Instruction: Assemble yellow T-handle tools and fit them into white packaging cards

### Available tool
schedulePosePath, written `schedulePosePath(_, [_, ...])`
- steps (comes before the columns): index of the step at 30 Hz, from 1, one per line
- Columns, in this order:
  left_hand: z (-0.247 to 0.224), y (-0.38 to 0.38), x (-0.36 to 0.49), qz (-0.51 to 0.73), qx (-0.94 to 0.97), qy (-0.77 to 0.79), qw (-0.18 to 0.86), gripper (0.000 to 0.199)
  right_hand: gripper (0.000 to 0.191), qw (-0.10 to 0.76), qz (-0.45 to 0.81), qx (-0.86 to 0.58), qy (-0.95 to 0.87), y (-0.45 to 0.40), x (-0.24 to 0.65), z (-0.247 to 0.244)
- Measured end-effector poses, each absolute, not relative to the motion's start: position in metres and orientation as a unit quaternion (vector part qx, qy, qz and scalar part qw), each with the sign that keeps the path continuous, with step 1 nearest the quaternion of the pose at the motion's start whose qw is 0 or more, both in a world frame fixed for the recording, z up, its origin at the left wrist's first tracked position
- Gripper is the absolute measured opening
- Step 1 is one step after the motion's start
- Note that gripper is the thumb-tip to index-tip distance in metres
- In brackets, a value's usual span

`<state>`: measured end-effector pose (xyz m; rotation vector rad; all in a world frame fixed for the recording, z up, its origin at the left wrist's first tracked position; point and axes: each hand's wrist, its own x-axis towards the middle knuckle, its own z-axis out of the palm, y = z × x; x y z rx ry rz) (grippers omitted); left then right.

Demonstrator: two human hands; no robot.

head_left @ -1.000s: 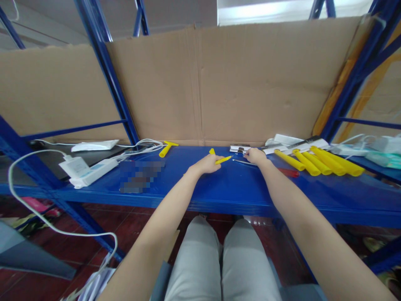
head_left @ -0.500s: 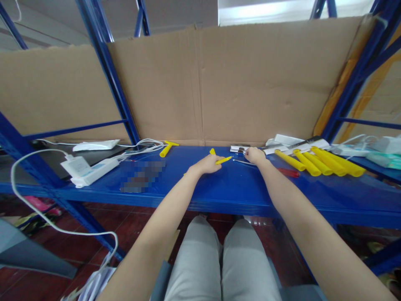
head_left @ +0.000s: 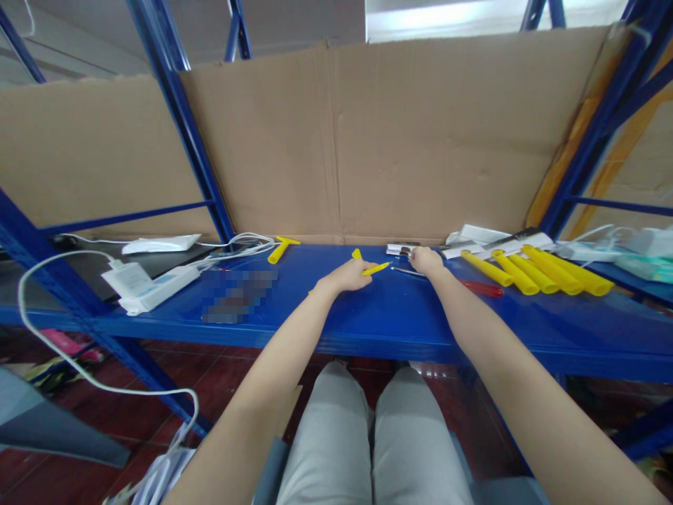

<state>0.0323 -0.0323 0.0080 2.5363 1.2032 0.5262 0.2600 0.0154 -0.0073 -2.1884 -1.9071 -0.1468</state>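
My left hand (head_left: 351,276) is closed around a yellow tool (head_left: 375,268), whose ends stick out on both sides of the fingers over the blue shelf (head_left: 368,322). To the right, my right hand (head_left: 427,261) has its fingers pressed together at a small metal and white item (head_left: 398,250); what they pinch is too small to make out. A screwdriver with a red handle (head_left: 484,288) lies partly beneath my right forearm, its thin shaft reaching left between the hands.
Several yellow handles (head_left: 547,273) lie at the right, beside white packets (head_left: 470,238). A yellow T-shaped tool (head_left: 282,250) sits at the back left, near white cables and a power strip (head_left: 160,289). Cardboard (head_left: 420,140) stands behind the shelf.
My right hand has shifted very slightly left, and more of the red handle shows beside the forearm. My left hand has not visibly moved.
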Motion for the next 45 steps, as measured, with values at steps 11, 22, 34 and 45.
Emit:
schedulePosePath(11, [0.007,-0.031,0.032,0.207,0.874,0.409,0.162,0.043,0.029,0.162,-0.032,-0.731,-0.662,0.018,0.283,-0.009])
schedulePosePath(22, [0.003,-0.026,0.031,0.224,0.874,0.397,0.171,0.043,0.037,0.127,-0.036,-0.694,-0.707,0.03,0.279,-0.019])
schedulePosePath(34, [0.007,-0.031,0.031,0.194,0.877,0.411,0.156,0.048,0.024,0.127,-0.041,-0.705,-0.697,0.026,0.273,-0.014])
schedulePosePath(45, [0.009,-0.032,0.032,0.231,0.874,0.394,0.164,0.038,0.023,0.109,-0.013,-0.72,-0.686,0.019,0.269,-0.011])
